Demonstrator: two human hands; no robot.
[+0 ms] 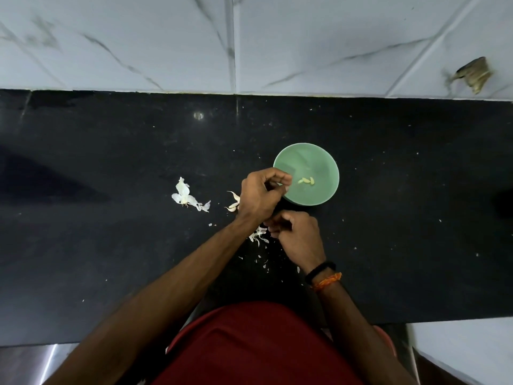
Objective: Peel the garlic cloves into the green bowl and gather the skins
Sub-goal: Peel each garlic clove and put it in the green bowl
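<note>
counter: black stone countertop [111, 245] under you, white marble-look wall tiles [138, 37] behind it
shirt: your red shirt [258, 345] fills the bottom edge
bowl: green bowl [319, 195] sits mid-counter, right of centre
left hand: your left hand [259, 194] is at the bowl's near-left rim, fingers curled in with the tips bunched; can't tell what's pinched, if anything
right hand: your right hand [298, 237] is just below it, fingers curled inward, contents hidden, so can't tell either
wristbands: black and orange bands [323, 276] on your right wrist
skins: big garlic skin [186, 197] left of your hands, more flakes [259, 236] between them
cloves: couple of peeled cloves [306, 181] in the bowl, unpeeled ones [233, 204] by your left hand
</note>
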